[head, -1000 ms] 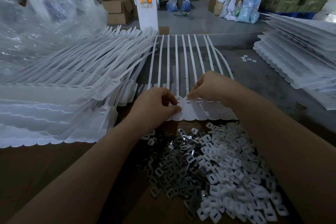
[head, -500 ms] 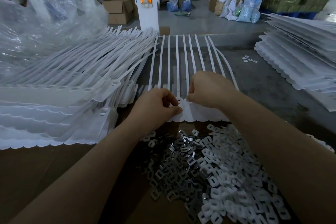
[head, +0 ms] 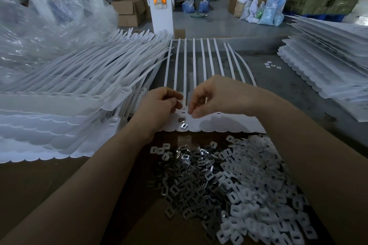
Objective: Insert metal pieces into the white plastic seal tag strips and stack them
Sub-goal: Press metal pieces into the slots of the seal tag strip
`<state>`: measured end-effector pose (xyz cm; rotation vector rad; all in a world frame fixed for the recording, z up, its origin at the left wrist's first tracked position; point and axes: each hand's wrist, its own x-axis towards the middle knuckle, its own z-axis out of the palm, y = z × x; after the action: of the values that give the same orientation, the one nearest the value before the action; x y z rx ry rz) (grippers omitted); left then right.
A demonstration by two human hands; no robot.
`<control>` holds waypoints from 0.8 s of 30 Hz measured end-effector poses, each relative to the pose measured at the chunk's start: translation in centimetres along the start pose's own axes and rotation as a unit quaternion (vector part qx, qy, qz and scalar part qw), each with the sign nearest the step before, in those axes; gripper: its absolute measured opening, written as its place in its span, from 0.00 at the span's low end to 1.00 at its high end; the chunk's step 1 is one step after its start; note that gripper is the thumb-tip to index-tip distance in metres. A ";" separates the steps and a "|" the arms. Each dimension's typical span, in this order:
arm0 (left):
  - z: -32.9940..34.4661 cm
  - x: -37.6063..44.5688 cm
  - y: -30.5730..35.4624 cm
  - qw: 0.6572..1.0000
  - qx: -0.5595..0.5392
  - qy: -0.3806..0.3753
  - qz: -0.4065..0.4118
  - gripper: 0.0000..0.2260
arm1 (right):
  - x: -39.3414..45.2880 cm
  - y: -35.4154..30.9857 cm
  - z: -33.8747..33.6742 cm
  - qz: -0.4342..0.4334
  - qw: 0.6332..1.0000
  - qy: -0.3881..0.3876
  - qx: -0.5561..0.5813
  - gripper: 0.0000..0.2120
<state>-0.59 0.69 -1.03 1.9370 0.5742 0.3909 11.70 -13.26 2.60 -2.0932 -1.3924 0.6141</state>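
Note:
A white seal tag strip [head: 229, 124] lies across the table in front of me, its thin tails running away from me. My left hand [head: 159, 105] has curled fingers and pinches the strip's left end at the tag heads. My right hand [head: 217, 95] is just beside it, thumb and forefinger pinched together with their tips down on a tag head; the small piece between them is too small to make out. Two loose metal pieces [head: 183, 123] lie on the strip below my hands. A heap of metal pieces [head: 187, 177] sits in front of me.
White plastic pieces [head: 262, 191] are heaped right of the metal ones. A tall stack of tag strips [head: 59, 109] fills the left, with clear plastic wrap [head: 49, 32] behind it. Another strip stack [head: 328, 65] lies at the right. A white post [head: 159, 6] stands beyond the table.
My right hand has moved left along the strip's heads, close to my left hand, and lifted its knuckles. Two metal pieces now show on the strip. My left hand has barely moved.

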 end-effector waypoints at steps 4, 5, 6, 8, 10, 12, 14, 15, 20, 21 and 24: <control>-0.1 0.1 -0.1 1.000 -0.012 0.003 -0.012 0.11 | 0.0 -1.5 1.0 -0.058 0.993 -0.040 -0.098 0.08; -0.1 0.1 -0.1 1.000 -0.011 0.002 -0.014 0.12 | 0.0 -1.6 1.2 -0.057 0.990 -0.049 -0.123 0.10; -0.1 0.1 -0.1 1.000 -0.008 0.003 -0.014 0.12 | 0.0 -1.7 1.4 -0.051 0.987 -0.056 -0.143 0.11; -0.1 0.2 -0.1 1.000 0.000 0.002 -0.014 0.12 | 0.1 -1.8 1.8 -0.042 0.983 -0.065 -0.167 0.11; 0.0 0.2 -0.1 1.000 0.001 0.000 -0.012 0.11 | 0.1 -1.9 2.1 -0.045 0.982 -0.063 -0.174 0.09; 0.0 0.2 0.0 1.000 -0.002 -0.002 -0.012 0.11 | 0.1 -1.9 2.1 -0.051 0.982 -0.059 -0.174 0.07; -0.1 0.2 0.0 1.000 0.001 -0.005 -0.012 0.11 | 0.2 -1.8 2.2 -0.055 0.983 -0.054 -0.168 0.05; -0.1 0.1 0.0 1.000 0.004 -0.006 -0.011 0.11 | 0.2 -1.7 2.2 -0.057 0.984 -0.051 -0.159 0.04; -0.2 -0.1 0.0 1.000 0.008 -0.003 0.004 0.07 | 0.1 -0.8 0.9 -0.002 1.000 -0.003 -0.021 0.02; -0.2 -0.2 0.0 1.000 0.007 -0.002 0.005 0.06 | 0.1 -0.6 0.6 0.016 1.000 0.012 0.017 0.01; -0.2 -0.3 0.1 1.000 0.007 -0.004 0.012 0.04 | -0.1 0.0 -0.1 0.053 0.993 0.048 0.097 0.02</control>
<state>-0.87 0.61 -0.85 1.9594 0.5504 0.3957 11.73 -13.38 2.72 -2.0226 -1.1285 0.6552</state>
